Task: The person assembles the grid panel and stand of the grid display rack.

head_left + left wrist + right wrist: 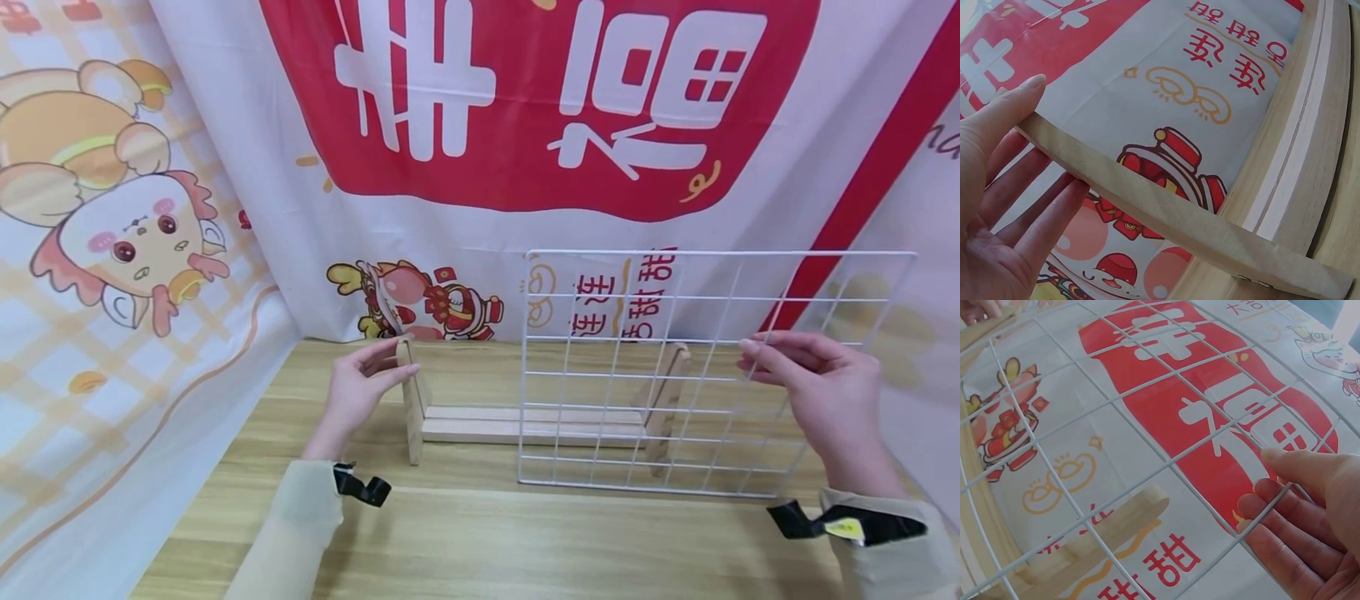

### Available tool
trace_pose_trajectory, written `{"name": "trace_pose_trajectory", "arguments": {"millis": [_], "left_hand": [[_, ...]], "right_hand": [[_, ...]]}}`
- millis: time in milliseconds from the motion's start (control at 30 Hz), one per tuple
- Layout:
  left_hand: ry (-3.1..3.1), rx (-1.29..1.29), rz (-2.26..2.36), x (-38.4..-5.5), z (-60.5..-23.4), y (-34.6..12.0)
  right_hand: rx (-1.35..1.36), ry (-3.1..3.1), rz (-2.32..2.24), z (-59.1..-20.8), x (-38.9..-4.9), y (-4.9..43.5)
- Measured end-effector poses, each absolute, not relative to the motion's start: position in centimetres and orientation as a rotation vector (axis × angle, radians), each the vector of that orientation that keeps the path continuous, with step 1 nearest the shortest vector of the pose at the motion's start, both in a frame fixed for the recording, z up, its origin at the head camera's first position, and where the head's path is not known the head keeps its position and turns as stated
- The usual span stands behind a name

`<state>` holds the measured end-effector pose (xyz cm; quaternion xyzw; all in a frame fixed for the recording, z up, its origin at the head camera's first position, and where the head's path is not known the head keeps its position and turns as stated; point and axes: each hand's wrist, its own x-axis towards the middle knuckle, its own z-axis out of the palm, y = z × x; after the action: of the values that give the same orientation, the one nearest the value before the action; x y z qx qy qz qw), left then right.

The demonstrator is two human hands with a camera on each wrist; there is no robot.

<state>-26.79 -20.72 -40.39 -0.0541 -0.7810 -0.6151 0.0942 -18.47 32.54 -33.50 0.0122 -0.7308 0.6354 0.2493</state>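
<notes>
A low wooden stand (468, 430) with two end uprights and a grooved crossbar sits on the table near the fabric backdrop. My left hand (356, 392) pinches the top of its left upright (1141, 194) between thumb and fingers, as the left wrist view also shows. A white wire grid panel (615, 375) is held up in front of the stand's right half by my right hand (832, 387). Thumb and fingers grip its wires in the right wrist view, near the panel's right side. Through the mesh shows the stand's right upright (1129, 519). Whether the panel's lower edge touches the table, I cannot tell.
The wood-grain table (525, 550) extends in front of the stand. Printed fabric with red and white characters (480, 225) hangs behind it, and a cartoon-printed cloth (90, 333) borders the left. Black straps (363, 485) circle both sleeves.
</notes>
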Motion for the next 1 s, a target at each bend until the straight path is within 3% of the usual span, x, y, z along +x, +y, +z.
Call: {"name": "trace_pose_trajectory", "arguments": {"millis": [1000], "left_hand": [[-2.19, -0.393, -1.846, -26.6, -41.9, -14.2]], "right_hand": [[-0.039, -2.072, 1.646, -33.7, -18.8, 32.3]]}}
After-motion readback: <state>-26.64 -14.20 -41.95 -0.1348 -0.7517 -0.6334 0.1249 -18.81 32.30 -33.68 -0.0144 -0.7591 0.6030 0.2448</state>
